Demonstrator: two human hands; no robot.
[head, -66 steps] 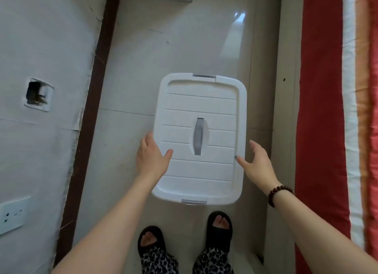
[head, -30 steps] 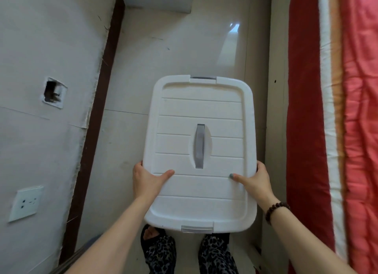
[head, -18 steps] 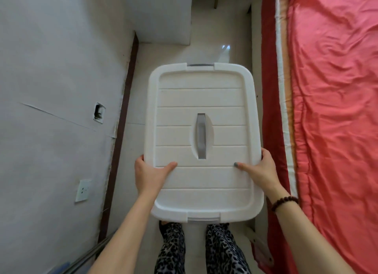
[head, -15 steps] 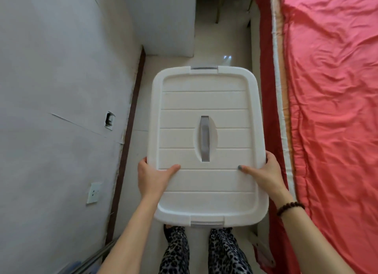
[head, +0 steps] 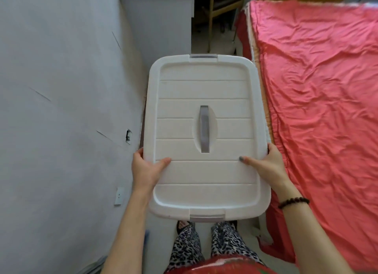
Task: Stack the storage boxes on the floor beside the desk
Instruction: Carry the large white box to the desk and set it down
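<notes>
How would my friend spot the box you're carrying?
Find the pink-red bed on the right. Between it and the grey wall, the left hand and right hand hold a white rectangular plastic storage box. Its ribbed lid with a central grey handle sets it apart.

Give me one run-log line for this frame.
storage box: lidded, held aloft | left hand: grips left side | right hand: grips right side | around: wall left, bed right

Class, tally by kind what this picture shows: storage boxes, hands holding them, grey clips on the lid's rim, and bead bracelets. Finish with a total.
storage box: 1
hands: 2 (left hand, right hand)
grey clips: 2 (far clip, near clip)
bracelet: 1
Total: 6
</notes>
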